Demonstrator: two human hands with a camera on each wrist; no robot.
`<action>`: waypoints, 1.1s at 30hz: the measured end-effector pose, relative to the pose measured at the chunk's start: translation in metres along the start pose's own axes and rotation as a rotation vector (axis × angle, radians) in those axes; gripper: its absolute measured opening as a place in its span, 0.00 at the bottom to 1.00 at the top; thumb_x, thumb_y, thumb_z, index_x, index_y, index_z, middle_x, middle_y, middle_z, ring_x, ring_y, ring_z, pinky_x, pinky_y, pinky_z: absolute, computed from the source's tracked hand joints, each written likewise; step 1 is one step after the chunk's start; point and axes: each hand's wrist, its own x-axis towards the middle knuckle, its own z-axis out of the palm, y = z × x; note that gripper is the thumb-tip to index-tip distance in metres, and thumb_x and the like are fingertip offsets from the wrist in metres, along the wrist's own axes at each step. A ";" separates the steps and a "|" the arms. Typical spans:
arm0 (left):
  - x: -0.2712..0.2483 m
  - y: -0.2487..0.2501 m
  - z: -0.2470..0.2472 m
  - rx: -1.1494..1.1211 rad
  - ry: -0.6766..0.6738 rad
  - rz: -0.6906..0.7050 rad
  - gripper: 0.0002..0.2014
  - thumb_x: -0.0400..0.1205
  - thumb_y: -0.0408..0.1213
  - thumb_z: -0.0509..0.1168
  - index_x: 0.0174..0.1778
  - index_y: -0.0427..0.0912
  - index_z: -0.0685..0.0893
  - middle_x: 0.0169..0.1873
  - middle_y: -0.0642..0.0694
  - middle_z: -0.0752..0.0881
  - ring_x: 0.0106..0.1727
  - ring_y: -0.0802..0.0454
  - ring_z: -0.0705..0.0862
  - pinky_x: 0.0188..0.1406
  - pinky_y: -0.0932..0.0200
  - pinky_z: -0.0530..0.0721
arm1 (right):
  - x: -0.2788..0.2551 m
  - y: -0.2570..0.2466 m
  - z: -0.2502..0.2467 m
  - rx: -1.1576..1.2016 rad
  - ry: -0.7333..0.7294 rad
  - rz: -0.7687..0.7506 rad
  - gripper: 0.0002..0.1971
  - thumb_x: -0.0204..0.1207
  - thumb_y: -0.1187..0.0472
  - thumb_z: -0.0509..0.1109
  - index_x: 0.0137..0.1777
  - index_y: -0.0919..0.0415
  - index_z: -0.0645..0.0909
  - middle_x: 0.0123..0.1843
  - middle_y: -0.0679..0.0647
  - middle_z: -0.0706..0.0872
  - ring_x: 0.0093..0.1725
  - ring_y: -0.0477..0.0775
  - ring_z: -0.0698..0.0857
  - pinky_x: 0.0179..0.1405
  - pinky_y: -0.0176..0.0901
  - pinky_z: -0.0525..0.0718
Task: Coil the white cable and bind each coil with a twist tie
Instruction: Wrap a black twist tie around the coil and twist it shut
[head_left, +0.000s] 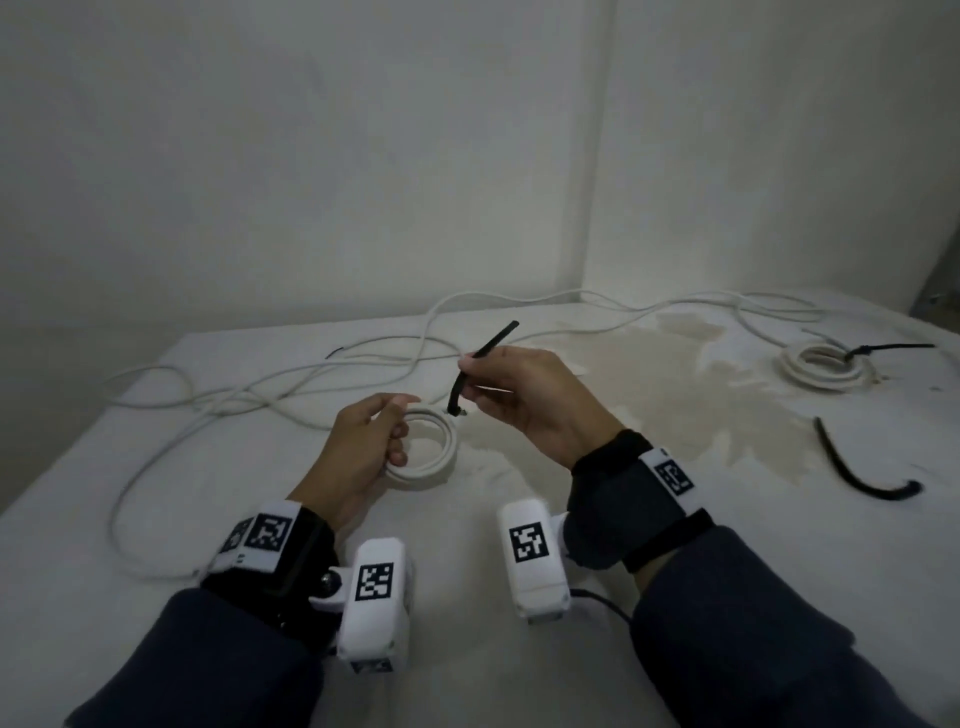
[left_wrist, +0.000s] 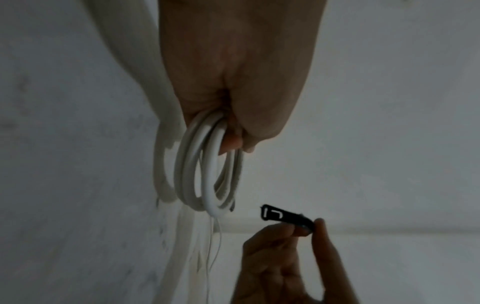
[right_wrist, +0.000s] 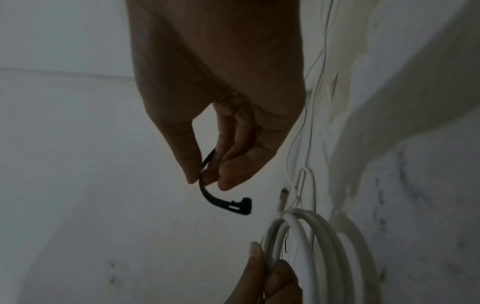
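We held the coil (head_left: 426, 449) of white cable in our left hand (head_left: 358, 447), its fingers (left_wrist: 231, 142) curled through the loops and gripping them just above the bench (head_left: 467, 675), near the middle of its surface. Our right hand (head_left: 524, 400) pinched a black twist tie (head_left: 485, 353) between thumb and fingers (right_wrist: 233, 166), close beside the coil but not touching it; the tie's slotted end hung down toward the loops and its other end pointed up and away.

The uncoiled cable (head_left: 270, 382) trailed from the coil toward the far edge of the bench and wandered along it in loose curves. Near the far right corner lay a second coil (head_left: 826, 366) with a black tie (head_left: 883, 348) on it, the tie's tail sticking out toward the right edge. A spare black tie (head_left: 857, 467) lay curved by the right edge, well apart from both coils. A brownish stain (head_left: 675, 395) spread over the bench between our right hand and the second coil.
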 end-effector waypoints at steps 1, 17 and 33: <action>0.001 -0.001 -0.008 -0.032 0.024 -0.010 0.10 0.87 0.33 0.58 0.48 0.35 0.83 0.28 0.46 0.68 0.19 0.62 0.67 0.16 0.71 0.68 | 0.005 0.004 0.007 -0.064 -0.009 0.013 0.01 0.73 0.66 0.75 0.42 0.62 0.85 0.36 0.52 0.88 0.35 0.46 0.87 0.31 0.30 0.82; 0.006 -0.003 -0.019 -0.099 -0.028 -0.037 0.09 0.87 0.33 0.57 0.46 0.37 0.81 0.27 0.47 0.71 0.19 0.61 0.68 0.16 0.69 0.69 | 0.035 0.041 0.032 -0.566 0.003 -0.265 0.08 0.61 0.73 0.82 0.37 0.64 0.89 0.34 0.54 0.89 0.30 0.40 0.82 0.36 0.30 0.78; -0.003 0.009 -0.030 -0.312 -0.292 -0.237 0.04 0.85 0.26 0.57 0.50 0.34 0.77 0.29 0.38 0.85 0.25 0.52 0.83 0.36 0.54 0.89 | 0.032 0.042 0.020 -0.648 -0.096 -0.426 0.07 0.64 0.74 0.81 0.39 0.66 0.89 0.43 0.65 0.91 0.38 0.61 0.90 0.36 0.44 0.89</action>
